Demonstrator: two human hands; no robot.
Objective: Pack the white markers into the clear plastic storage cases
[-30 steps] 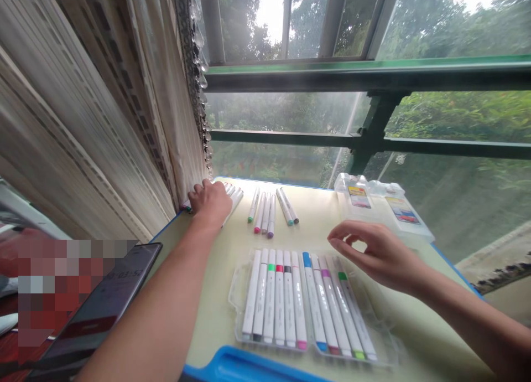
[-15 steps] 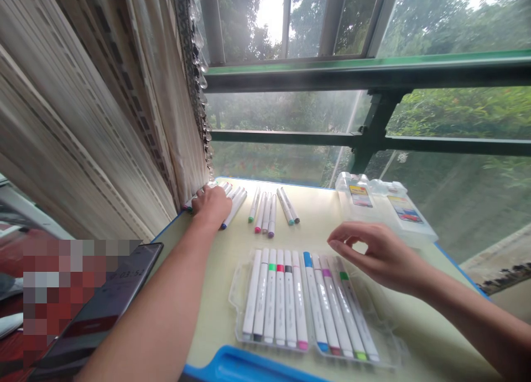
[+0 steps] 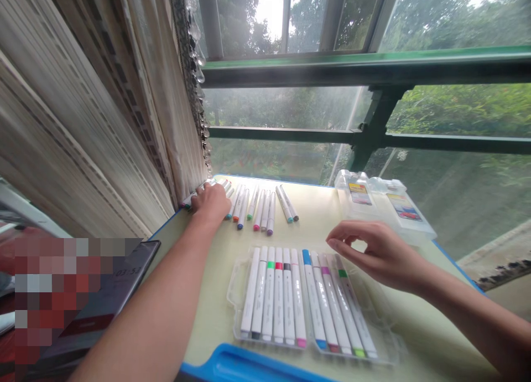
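My left hand (image 3: pixel 211 202) reaches to the table's far left corner, fingers curled down over white markers (image 3: pixel 187 202) there; its fingertips are partly hidden among them. Just right of it lies a loose group of white markers with coloured ends, one orange-ended marker (image 3: pixel 239 205) and one blue-ended marker (image 3: pixel 244 209) among them. My right hand (image 3: pixel 369 252) hovers by the upper right of a clear plastic case (image 3: pixel 234 293), thumb and forefinger tips together in a loop, nothing visible between them. White markers (image 3: pixel 280 299) lie side by side in both halves of that case.
Two more markers (image 3: pixel 286 204) lie apart at the back. A clear labelled case (image 3: pixel 384 205) stands at the back right. In front is a blue tray edge (image 3: pixel 249 365). A dark-screened device (image 3: pixel 120 293) lies at the left, and a curtain (image 3: pixel 136 94) hangs over the corner.
Markers beside my left hand have spread apart to the right, so orange and blue ends now show separately. My left hand stays over the corner; my right hand keeps its pose.
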